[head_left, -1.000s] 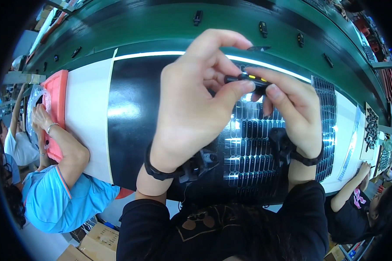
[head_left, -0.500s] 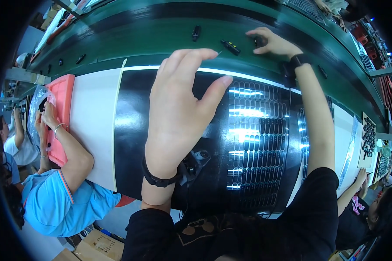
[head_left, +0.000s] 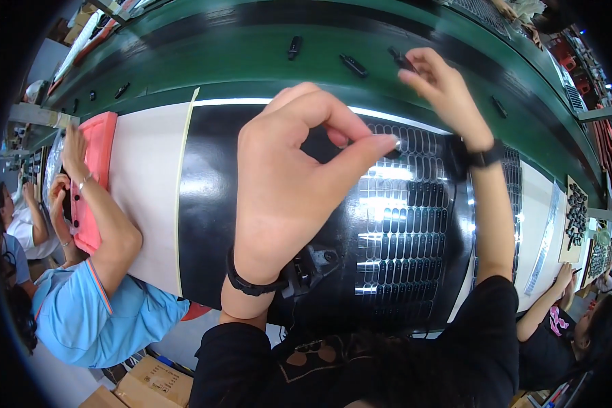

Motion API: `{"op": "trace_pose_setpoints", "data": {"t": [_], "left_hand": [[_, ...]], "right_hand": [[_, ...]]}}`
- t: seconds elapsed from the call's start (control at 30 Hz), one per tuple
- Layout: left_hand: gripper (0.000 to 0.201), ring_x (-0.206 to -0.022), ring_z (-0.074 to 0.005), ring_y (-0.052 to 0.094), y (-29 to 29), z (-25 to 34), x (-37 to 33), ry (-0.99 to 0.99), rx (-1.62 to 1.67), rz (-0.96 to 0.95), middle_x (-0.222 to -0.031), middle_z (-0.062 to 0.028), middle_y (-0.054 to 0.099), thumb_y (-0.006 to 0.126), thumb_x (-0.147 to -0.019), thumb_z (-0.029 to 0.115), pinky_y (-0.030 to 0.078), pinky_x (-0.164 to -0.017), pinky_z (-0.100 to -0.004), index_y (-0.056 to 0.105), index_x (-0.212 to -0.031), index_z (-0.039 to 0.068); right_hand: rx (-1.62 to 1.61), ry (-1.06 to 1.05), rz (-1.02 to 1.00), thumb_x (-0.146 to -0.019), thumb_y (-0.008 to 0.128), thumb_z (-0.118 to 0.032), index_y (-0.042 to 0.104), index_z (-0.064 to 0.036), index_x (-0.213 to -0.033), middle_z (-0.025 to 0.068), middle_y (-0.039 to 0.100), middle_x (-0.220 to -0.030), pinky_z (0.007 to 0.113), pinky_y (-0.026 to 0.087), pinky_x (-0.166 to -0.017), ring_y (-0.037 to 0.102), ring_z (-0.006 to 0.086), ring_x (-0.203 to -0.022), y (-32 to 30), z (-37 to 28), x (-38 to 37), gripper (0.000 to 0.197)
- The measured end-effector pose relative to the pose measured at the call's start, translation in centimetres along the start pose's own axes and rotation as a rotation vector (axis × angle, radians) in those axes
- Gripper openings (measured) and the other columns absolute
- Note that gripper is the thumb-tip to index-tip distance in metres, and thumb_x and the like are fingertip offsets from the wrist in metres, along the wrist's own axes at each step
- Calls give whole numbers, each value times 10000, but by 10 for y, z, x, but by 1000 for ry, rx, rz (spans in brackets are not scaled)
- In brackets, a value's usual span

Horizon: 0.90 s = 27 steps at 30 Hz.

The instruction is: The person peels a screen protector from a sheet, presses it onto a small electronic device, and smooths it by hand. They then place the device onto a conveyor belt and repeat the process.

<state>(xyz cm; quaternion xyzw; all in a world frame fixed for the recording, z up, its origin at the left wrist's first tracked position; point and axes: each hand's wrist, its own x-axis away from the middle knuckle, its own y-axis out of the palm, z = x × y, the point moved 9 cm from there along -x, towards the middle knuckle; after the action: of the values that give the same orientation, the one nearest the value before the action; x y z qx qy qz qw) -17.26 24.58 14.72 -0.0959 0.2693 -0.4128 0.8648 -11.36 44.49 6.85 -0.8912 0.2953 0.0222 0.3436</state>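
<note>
My left hand [head_left: 292, 177] hangs over the black work mat with thumb and forefinger pinched together. A small dark, shiny bit shows at their tips, too little to name. Below and beside these fingertips lies a clear sheet of oval stickers [head_left: 406, 221], set in rows. Over the green belt, my right hand [head_left: 443, 85] has its fingers closed on a small black handheld device [head_left: 402, 60], partly covered by the fingers. Two like black devices, one [head_left: 353, 65] and another [head_left: 294, 47], lie on the belt to the left of it.
The green conveyor belt [head_left: 217, 64] runs across the far side, with a further black device [head_left: 500, 107] at right. A co-worker in a blue shirt [head_left: 105, 313] works at a pink tray [head_left: 100, 149] on the left. Another co-worker sits at right near a board of black parts [head_left: 576, 211].
My left hand has gone from open to pinched and shifted right over the stickers. My right hand has closed on a device and drawn slightly nearer. Devices on the belt have slid left.
</note>
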Motion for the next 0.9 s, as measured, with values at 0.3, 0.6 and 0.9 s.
{"op": "trace_pose_setpoints", "data": {"t": [0.3,0.6,0.9], "left_hand": [[140,-589,-66,403,34,-6,10,-284,651,-46,-623,0,449,599,-676,-73,312,-558,-182,499,-642,18],[135,-583,-62,382,42,-11,9,-299,657,-29,-618,11,431,584,-714,-49,298,-564,-174,494,-644,24],[134,-590,-76,375,48,-11,11,-323,757,-81,-610,8,409,575,-735,-6,295,-569,-196,486,-645,35]], "right_hand": [[-182,-217,229,-627,707,-27,623,-40,-904,27,605,-741,160,423,-489,543,70,-576,-15,-104,88,289],[-171,-178,186,-602,659,106,562,89,-937,138,598,-826,222,481,-626,596,157,-684,-22,-109,101,350],[-182,-225,189,-583,666,117,565,85,-929,139,601,-813,205,480,-599,599,151,-644,-27,-114,105,363]]}}
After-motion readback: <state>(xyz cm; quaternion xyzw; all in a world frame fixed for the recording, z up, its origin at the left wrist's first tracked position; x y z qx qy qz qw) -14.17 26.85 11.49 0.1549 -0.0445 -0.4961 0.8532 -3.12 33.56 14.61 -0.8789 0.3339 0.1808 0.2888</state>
